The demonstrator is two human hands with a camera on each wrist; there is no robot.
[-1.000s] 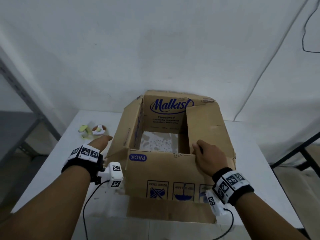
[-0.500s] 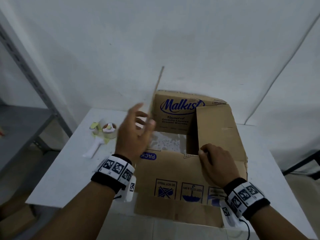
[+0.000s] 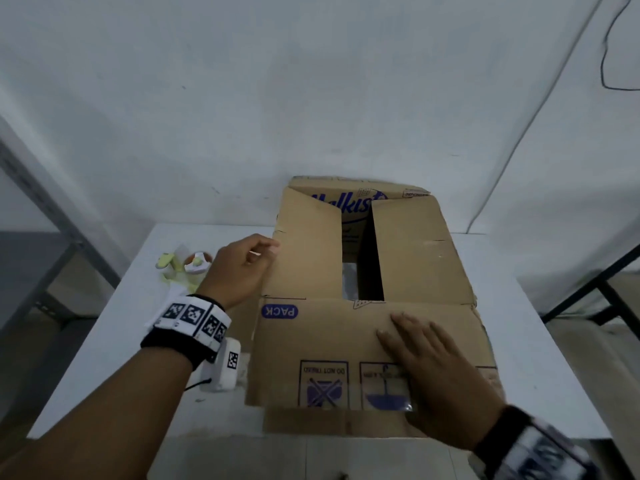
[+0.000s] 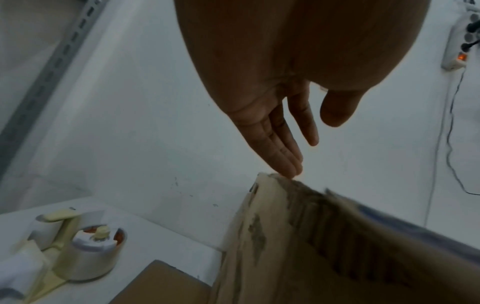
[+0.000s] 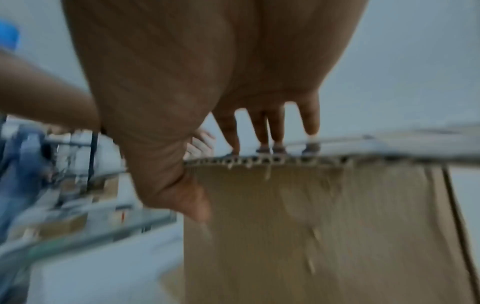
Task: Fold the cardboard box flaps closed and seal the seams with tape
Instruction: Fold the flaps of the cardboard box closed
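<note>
1. The cardboard box (image 3: pixel 367 306) sits on the white table (image 3: pixel 114 358) against the wall. Both side flaps are folded in over the opening, left flap (image 3: pixel 308 251) and right flap (image 3: pixel 415 251), with a dark gap between them.
2. Your right hand (image 3: pixel 433 372) lies flat on the near flap (image 3: pixel 329 341), fingers straight, thumb tucked under its edge, gripping nothing.
3. Your left hand (image 3: pixel 239 271) is at the left flap's outer edge, fingertips (image 4: pixel 291 170) touching the cardboard, fingers straight and holding nothing.
4. Left to do, as I judge it: near flap and far flap (image 3: pixel 356 192) not closed, no tape on any seam.
5. The tape dispenser (image 3: pixel 188 266) lies untouched on the table, left of the box.
6. Versus half a second earlier: the left flap stood upright, now it is folded down; your right hand has slid from the right flap's corner onto the near flap.
</note>
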